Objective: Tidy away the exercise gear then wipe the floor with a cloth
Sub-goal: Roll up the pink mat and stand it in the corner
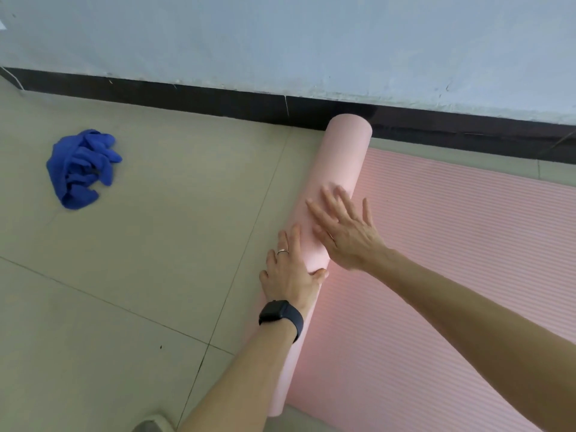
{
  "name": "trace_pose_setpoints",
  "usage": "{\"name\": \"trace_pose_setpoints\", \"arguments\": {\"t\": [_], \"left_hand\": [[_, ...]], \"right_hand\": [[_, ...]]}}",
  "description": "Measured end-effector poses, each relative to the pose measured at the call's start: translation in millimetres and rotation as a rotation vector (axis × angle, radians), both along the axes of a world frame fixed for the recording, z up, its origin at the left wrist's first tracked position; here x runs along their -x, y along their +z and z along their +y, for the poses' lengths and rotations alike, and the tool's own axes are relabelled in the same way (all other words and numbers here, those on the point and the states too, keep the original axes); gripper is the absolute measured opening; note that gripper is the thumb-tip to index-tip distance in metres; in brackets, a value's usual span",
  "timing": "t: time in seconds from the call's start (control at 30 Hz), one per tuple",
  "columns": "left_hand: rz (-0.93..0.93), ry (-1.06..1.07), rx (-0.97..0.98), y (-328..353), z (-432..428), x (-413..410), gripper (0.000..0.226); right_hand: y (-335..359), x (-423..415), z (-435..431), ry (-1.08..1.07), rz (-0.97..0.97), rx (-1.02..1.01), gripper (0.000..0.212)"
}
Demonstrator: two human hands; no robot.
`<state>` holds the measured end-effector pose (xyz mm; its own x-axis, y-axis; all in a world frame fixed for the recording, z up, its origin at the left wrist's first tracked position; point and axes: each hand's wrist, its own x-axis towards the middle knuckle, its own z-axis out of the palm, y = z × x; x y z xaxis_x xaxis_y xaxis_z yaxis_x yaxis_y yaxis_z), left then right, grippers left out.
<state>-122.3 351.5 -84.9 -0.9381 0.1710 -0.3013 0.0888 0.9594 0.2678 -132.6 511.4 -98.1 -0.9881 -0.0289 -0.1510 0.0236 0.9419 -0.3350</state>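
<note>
The pink mat (452, 244) lies on the floor (140, 275) close along its far edge, just short of the black skirting (187, 95). Its left part is wound into a roll (341, 163) whose far end reaches up beside that skirting. Both hands lie on the near half of the roll. The left hand (290, 272), with a dark watch (280, 313) at the wrist, is laid along the roll's left flank, fingers straight and thumb across the top. The right hand (343, 235) is spread flat over the crown. Neither grip closes round anything; both are open palms pressing down. This looks like the way to push the roll rightward over the flat stretch while keeping it tight and its ends level. Most of the mat's length appears unrolled, so the tidying seems only partly done. The blue cloth (82, 168) sits crumpled on the bare floor well apart to the left, near the far edge, probably left within reach for the wiping, which has not begun.
</note>
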Motion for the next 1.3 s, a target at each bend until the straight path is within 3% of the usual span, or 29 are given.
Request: {"name": "trace_pose_setpoints", "arguments": {"t": [0.1, 0.23, 0.4, 0.5, 0.6, 0.73, 0.83, 0.93, 1.03, 1.1, 1.2, 1.3], "left_hand": [[0.007, -0.106, 0.085, 3.2, 9.0, -21.1, 0.110], [0.062, -0.111, -0.149, 15.4, 0.5, -17.3, 0.062], [-0.188, -0.005, -0.215, 10.9, 9.3, -26.3, 0.071], [-0.044, -0.072, -0.125, 14.4, 25.3, -49.8, 0.070], [0.079, -0.171, -0.044, 17.2, 41.4, -73.3, 0.074], [0.084, -0.225, -0.290, 21.5, 40.6, -84.4, 0.055], [0.098, -0.295, -0.222, 17.3, 41.4, -84.6, 0.079], [-0.138, -0.276, -0.189, 3.4, 66.1, -109.0, 0.098], [-0.030, -0.306, -0.165, -7.4, 94.9, -144.3, 0.095], [0.044, -0.357, -0.115, -8.5, 105.7, -159.5, 0.093], [0.002, -0.410, -0.327, -0.9, 104.7, -162.4, 0.080], [-0.021, -0.264, -0.625, 11.2, 95.0, -142.1, 0.055]], "right_hand": [[-14.4, -20.5, 21.6, 0.032, -0.029, -0.004, 0.055], [-17.7, -52.2, 39.5, -0.046, -0.035, 0.027, 0.055], [6.1, -64.7, 44.9, -0.164, -0.030, 0.003, 0.057], [22.8, -59.0, 36.1, -0.187, 0.069, 0.104, 0.057], [19.0, -66.4, 40.1, -0.048, 0.040, 0.038, 0.055], [-1.4, -114.8, 74.1, -0.109, -0.033, 0.045, 0.053], [-10.1, -156.3, 106.2, -0.181, -0.099, 0.020, 0.053], [1.1, -173.0, 128.3, -0.266, -0.037, 0.003, 0.049], [24.1, -163.9, 129.9, -0.287, 0.124, 0.011, 0.048], [31.4, -156.4, 127.6, -0.221, 0.131, 0.001, 0.049], [24.7, -161.9, 131.9, -0.185, 0.022, -0.019, 0.051], [14.5, -192.7, 146.1, -0.258, -0.005, 0.038, 0.050]]}}
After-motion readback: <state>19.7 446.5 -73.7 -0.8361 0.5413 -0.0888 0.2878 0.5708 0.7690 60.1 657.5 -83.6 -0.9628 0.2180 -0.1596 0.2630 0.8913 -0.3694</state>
